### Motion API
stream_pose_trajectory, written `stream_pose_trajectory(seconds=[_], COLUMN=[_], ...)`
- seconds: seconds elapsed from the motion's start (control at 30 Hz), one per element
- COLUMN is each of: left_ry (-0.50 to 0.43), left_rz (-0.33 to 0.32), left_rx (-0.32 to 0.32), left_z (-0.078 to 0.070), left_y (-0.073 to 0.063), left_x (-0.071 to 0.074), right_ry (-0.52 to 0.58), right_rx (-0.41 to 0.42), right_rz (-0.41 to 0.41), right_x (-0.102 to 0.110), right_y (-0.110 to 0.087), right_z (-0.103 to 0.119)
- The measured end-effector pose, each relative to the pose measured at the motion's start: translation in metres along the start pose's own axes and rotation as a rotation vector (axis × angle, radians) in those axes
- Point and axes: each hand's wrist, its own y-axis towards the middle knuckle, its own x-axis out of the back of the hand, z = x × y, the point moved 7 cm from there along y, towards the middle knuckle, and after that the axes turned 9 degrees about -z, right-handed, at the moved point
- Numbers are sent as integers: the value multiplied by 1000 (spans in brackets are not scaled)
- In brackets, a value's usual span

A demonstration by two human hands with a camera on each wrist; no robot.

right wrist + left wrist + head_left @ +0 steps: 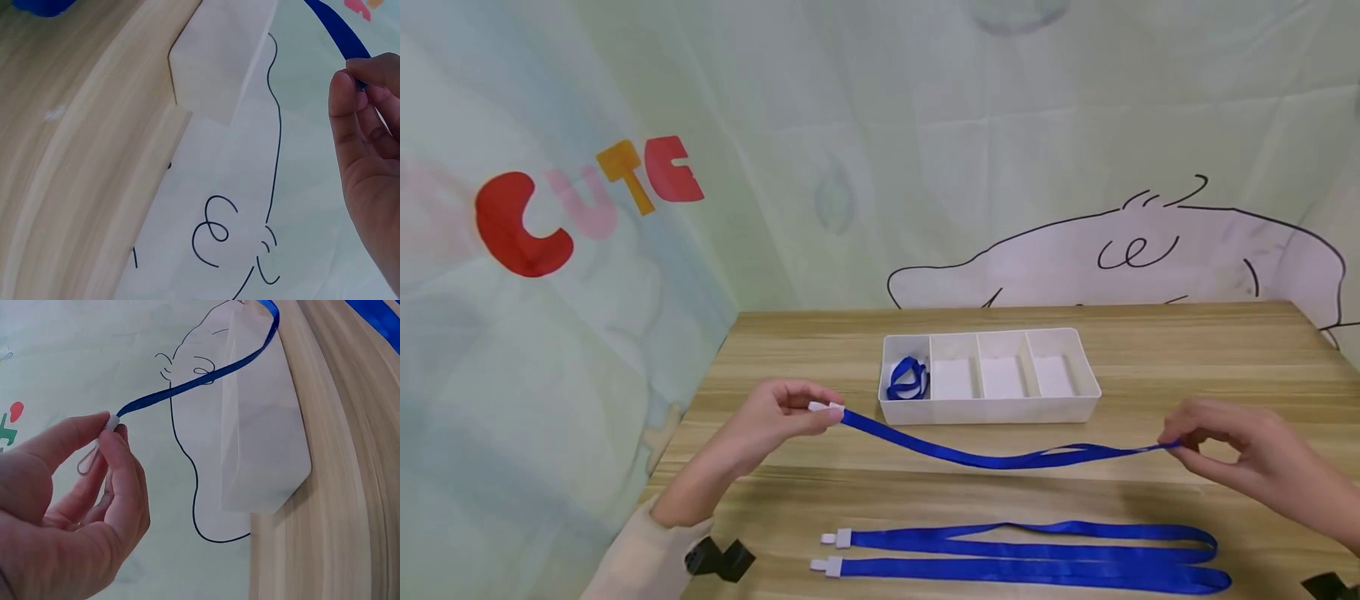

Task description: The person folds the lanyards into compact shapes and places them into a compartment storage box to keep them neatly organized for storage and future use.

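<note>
Stretched between both hands above the table is a blue lanyard (970,457), sagging slightly in the middle. My left hand (790,410) pinches its white clip end (112,422) between thumb and fingers; a small clear loop hangs below the clip in the left wrist view. At the other end, my right hand (1247,446) pinches the strap's fold between thumb and forefinger. Behind the strap stands a white divided box (992,412); its leftmost compartment contains a coiled blue lanyard (909,379). The other compartments hold nothing visible.
Two more blue lanyards lie lengthwise near the front of the wooden table (760,492), the farther lanyard (1037,550) and the nearer lanyard (1030,570), white clips to the left. A printed curtain (850,167) hangs behind and to the left of the table.
</note>
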Motion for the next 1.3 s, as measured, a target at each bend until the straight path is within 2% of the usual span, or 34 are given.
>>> stream_pose_trajectory(seconds=[0.1, 0.27, 0.43, 0.63, 0.83, 1.3], left_ry=[-4, 42, 99, 142, 138, 128], left_rz=[19, 28, 23, 5, 22, 45], left_rx=[-14, -37, -63, -64, -87, -156], left_z=[-4, -13, -23, -32, -40, -64], left_y=[1, 3, 3, 4, 7, 10], left_x=[-4, -12, -20, -29, -36, -62], right_ry=[42, 35, 49, 98, 142, 145], right_rx=[17, 42, 44, 78, 123, 116], right_rz=[19, 53, 86, 115, 136, 193], right_x=[-4, -10, -17, -23, -29, -42], right_y=[7, 19, 28, 39, 52, 78], right_z=[4, 9, 13, 19, 28, 46])
